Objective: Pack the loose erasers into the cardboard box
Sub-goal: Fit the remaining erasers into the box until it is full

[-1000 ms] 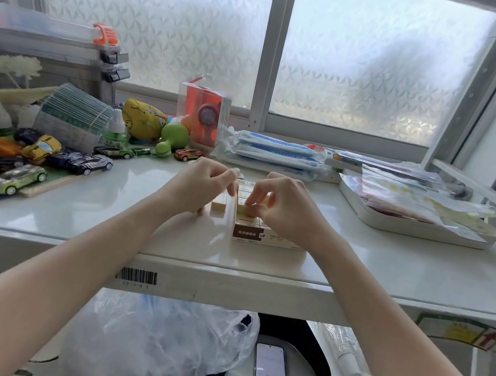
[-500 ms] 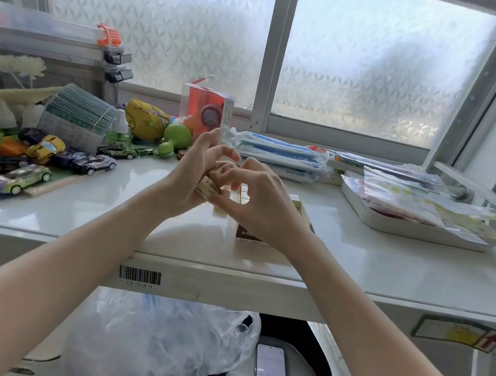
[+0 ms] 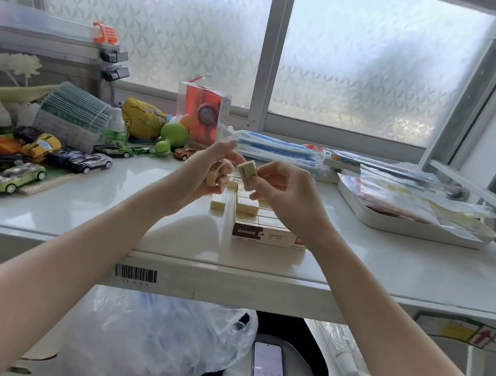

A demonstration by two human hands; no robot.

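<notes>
I see my right hand (image 3: 285, 194) pinching one eraser (image 3: 247, 171) above the cardboard box (image 3: 268, 235) (part filled); my left hand (image 3: 206, 171) grips another eraser (image 3: 212, 178).

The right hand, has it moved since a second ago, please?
Yes. The right hand has lifted off the cardboard box and now holds an eraser above it.

Both hands up over the box (image 3: 268, 235): right hand (image 3: 288, 194) pinching one eraser (image 3: 247, 171), left hand (image 3: 206, 171) gripping another (image 3: 212, 178), one more eraser (image 3: 218, 201) lying on the table (image 3: 391, 264).
</notes>
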